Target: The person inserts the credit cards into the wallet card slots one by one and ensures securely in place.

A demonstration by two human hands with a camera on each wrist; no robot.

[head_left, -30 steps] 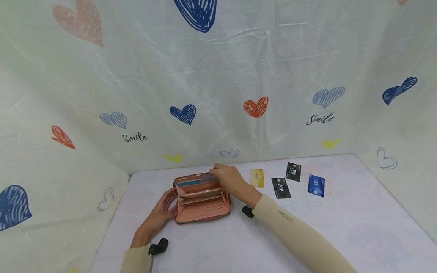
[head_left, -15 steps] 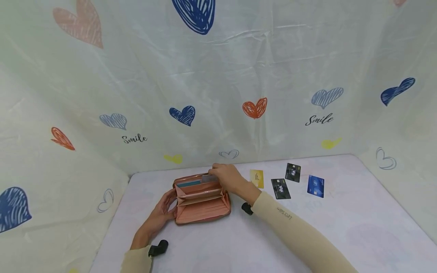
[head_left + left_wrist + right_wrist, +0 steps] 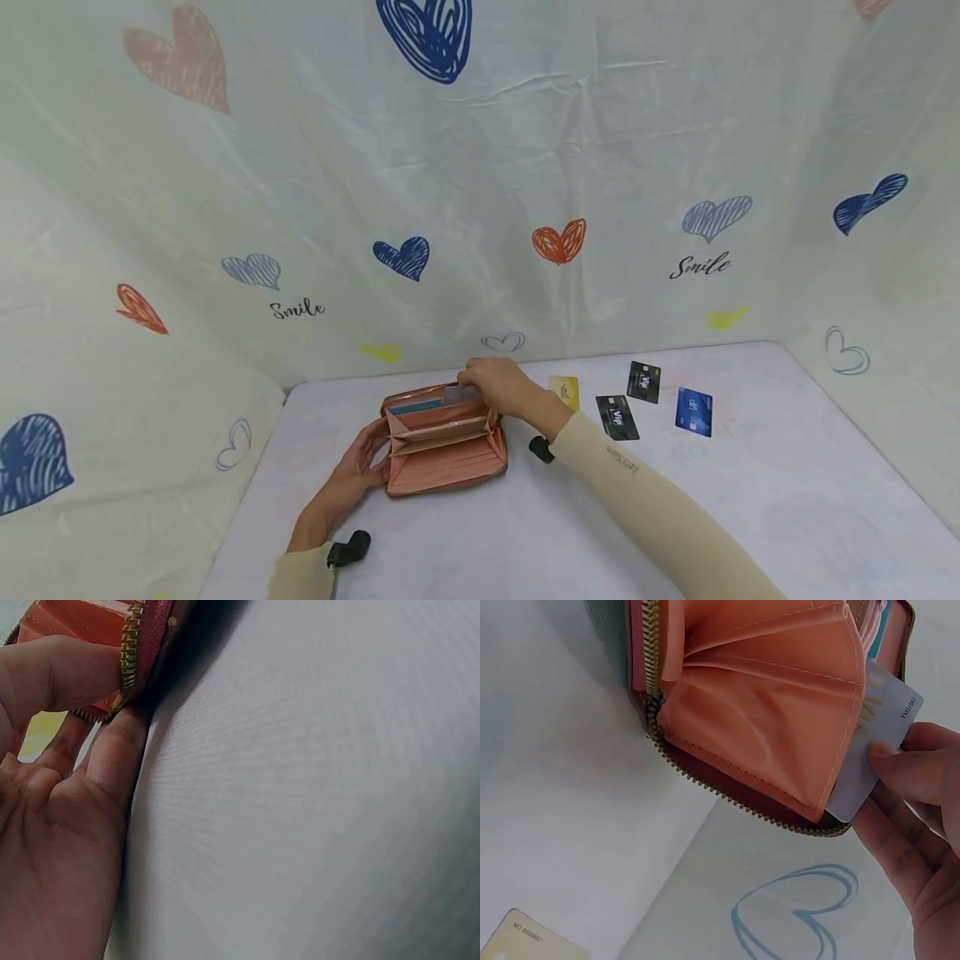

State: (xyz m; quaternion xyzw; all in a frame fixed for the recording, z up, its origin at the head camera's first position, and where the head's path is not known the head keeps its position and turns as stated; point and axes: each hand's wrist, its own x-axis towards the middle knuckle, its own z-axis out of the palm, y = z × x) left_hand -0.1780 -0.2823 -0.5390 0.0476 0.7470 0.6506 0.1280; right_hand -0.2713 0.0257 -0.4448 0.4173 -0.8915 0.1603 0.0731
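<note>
Over on the left, the white table's [image 3: 450, 554] side edge slants away toward the hanging cloth [image 3: 637, 167], with a strip of tabletop between that edge and the left hand [image 3: 352, 475]. That hand holds the near-left rim of an open salmon-coloured wallet [image 3: 450, 475], thumb and fingers on either side of the zip. The wallet lies on the table, its back rim near the far edge, so there's little room behind it, while plenty of tabletop runs along its front. Inside, a teal piece [image 3: 417, 407] shows in the rear compartment; just right of it, a grey card [image 3: 876, 716] is partly down behind the folded divider. The right hand [image 3: 510, 390] reaches across the wallet's far-right corner and pinches that card by its outer part, thumb on the printed face, fingers behind. Farther right, a yellow card [image 3: 564, 387] is partly covered by the right wrist, then come a black card [image 3: 617, 417], a second black one [image 3: 644, 382] and a blue card [image 3: 693, 412], all apart, with a wide stretch of table beyond them.
</note>
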